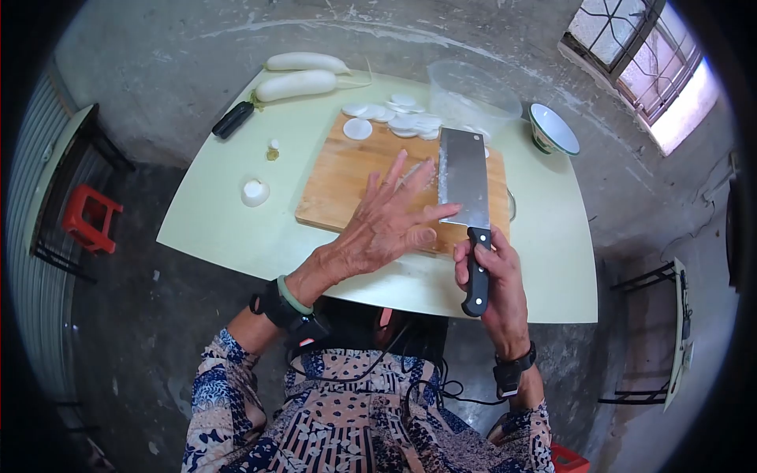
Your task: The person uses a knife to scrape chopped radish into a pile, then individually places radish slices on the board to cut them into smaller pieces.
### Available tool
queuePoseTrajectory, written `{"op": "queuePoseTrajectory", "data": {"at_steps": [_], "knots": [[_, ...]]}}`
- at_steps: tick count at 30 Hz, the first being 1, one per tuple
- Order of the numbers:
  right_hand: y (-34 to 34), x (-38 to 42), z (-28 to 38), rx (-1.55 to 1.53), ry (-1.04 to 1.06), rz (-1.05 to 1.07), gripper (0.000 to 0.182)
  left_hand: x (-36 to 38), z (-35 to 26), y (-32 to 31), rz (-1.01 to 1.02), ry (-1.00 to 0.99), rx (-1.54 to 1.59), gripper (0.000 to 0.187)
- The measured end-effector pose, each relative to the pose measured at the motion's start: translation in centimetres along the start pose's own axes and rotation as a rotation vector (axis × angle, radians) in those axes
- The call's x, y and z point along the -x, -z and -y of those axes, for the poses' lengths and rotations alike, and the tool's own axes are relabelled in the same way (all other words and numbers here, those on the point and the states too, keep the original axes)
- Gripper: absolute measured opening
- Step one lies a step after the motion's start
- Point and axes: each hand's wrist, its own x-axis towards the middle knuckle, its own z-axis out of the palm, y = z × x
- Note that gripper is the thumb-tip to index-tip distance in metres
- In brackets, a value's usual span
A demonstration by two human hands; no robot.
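My right hand is wrapped round the black handle of a cleaver. Its broad blade points away from me over the right part of a wooden cutting board. My left hand is spread above the board, and one fingertip overlaps the blade's left edge; whether it touches cannot be made out. Small white bits cling to the blade near that edge. Round white radish slices lie overlapping along the far side of the board, some partly behind the blade.
Two whole white radishes lie at the table's back left, near a black object. A radish end piece and small scraps sit left of the board. A clear plastic bowl and an enamel-like bowl stand back right.
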Motion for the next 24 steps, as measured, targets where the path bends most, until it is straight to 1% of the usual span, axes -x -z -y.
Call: {"op": "queuePoseTrajectory", "data": {"at_steps": [4, 6, 8, 10, 11, 12, 13, 14, 16, 17, 19, 20, 22, 23, 24], "knots": [[0.6, 0.5, 0.2, 0.009, 0.005, 0.03, 0.035, -1.2, 0.6, 0.7, -0.001, 0.015, 0.032, 0.073], [0.7, 1.0, 0.4, 0.02, 0.001, 0.039, 0.036, -1.9, 1.1, 0.9, -0.021, 0.058, 0.063, 0.073], [1.2, 1.7, 0.3, 0.022, -0.017, 0.037, 0.037, -2.6, 2.1, 0.4, -0.024, 0.062, 0.038, 0.07], [1.7, 2.6, 0.4, 0.027, -0.032, 0.036, 0.037, -3.3, 2.8, -0.1, -0.029, 0.122, -0.033, 0.062], [1.9, 3.1, 0.5, 0.028, -0.058, 0.036, 0.038, -3.3, 3.1, -0.4, -0.032, 0.122, -0.032, 0.062], [2.1, 3.5, 0.6, 0.031, -0.084, 0.038, 0.038, -3.3, 3.5, -0.6, -0.049, 0.169, -0.049, 0.059], [2.5, 3.8, 0.5, 0.047, -0.075, 0.035, 0.041, -3.3, 3.9, -0.8, -0.067, 0.216, -0.066, 0.057], [2.7, 4.1, 0.5, 0.05, -0.074, 0.037, 0.041, -3.4, 4.3, -1.0, -0.071, 0.216, -0.066, 0.057], [3.1, 4.5, 0.6, 0.067, -0.037, 0.029, 0.043, -3.6, 5.3, -1.4, -0.246, 0.231, 0.002, 0.06], [3.3, 4.4, 0.7, 0.069, -0.033, 0.029, 0.043, -3.9, 5.2, -0.9, -0.248, 0.228, 0.002, 0.06], [3.6, 4.2, 1.0, 0.03, -0.008, 0.051, 0.046, -4.4, 4.3, 1.1, -0.234, 0.295, 0.531, 0.07], [3.7, 3.9, 1.1, 0.032, -0.003, 0.054, 0.046, -4.8, 3.7, 1.7, -0.238, 0.291, 0.529, 0.07], [3.5, 3.3, 1.3, -0.019, -0.013, 0.127, 0.047, -5.4, 2.5, 2.4, -0.219, 0.445, 1.294, 0.083], [3.3, 2.9, 1.4, -0.016, -0.013, 0.134, 0.047, -5.6, 2.6, 2.5, -0.226, 0.443, 1.292, 0.083], [3.1, 2.4, 1.4, -0.014, -0.01, 0.148, 0.047, -5.9, 3.0, 2.5, -0.139, 0.375, 1.537, 0.089]]}}
